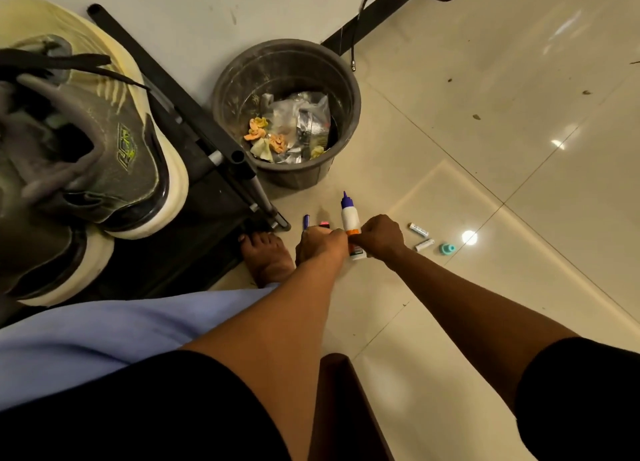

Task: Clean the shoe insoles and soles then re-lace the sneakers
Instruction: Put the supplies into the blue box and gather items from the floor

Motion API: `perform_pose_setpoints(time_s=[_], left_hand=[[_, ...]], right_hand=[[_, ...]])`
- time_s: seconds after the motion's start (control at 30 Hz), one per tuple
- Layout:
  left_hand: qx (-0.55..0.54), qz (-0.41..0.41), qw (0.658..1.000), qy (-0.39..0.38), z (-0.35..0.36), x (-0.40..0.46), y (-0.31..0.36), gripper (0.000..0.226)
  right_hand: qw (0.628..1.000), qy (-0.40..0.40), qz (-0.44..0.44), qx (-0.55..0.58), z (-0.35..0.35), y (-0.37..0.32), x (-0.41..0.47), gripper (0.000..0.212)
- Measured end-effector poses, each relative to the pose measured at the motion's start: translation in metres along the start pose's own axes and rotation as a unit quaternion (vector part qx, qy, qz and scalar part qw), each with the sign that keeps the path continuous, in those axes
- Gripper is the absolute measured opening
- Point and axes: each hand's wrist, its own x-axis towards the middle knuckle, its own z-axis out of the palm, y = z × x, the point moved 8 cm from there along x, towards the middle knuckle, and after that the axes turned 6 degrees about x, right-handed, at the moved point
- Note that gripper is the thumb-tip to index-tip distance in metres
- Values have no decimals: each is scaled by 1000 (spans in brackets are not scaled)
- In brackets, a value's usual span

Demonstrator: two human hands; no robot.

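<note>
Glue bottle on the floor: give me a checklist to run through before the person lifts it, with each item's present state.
1. Right hand holds the glue bottle: ok.
2. Left hand touches the bottle's base: ok; grip cannot tell.
3. Purple cap on: ok.
4. Batteries lie apart from the bottle: ok.
5. Sneakers within reach on the black rack: ok.
6. Laces threaded: not ok, hanging loose.
</note>
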Motion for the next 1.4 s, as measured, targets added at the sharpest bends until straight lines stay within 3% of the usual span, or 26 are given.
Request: perform_pose_setpoints(time_s=[0.17, 0.33, 0.47, 0.53, 0.63, 0.8, 0.9, 1.0, 1.27, 1.4], left_hand=[[-28, -7, 999, -20, 1, -2, -1, 51], [-50, 24, 998, -38, 10, -1, 0, 53], [-44, 32, 998, 34, -3, 4, 2, 47], [-24, 20, 997, 65, -13, 10, -1, 48], [53, 23, 995, 79, -31, -4, -3, 52], [143, 23, 974, 174, -33, 21, -19, 58], [107, 48, 972, 206, -38, 26, -17, 64], [61, 53, 981, 175, -35, 19, -9, 59], [98, 36, 977, 188, -35, 38, -26, 71], [113, 27, 976, 184, -34, 38, -27, 75]], right_hand=[[989, -65, -51, 121, -16, -18, -36, 20], [964, -162, -128, 165, -15, -50, -73, 18], [938, -240, -135, 211, -1, -55, -74, 25], [955, -217, -132, 153, 10, -48, -61, 23], [972, -127, -186, -60, 38, -39, -41, 26], [936, -153, -218, -231, 102, -23, -38, 44], [911, -145, -246, -299, 117, -24, -49, 57], [869, -145, -273, -386, 130, -18, -59, 66], [867, -73, -300, -392, 116, 0, -60, 30], [893, -41, -260, -365, 94, 21, -60, 26]])
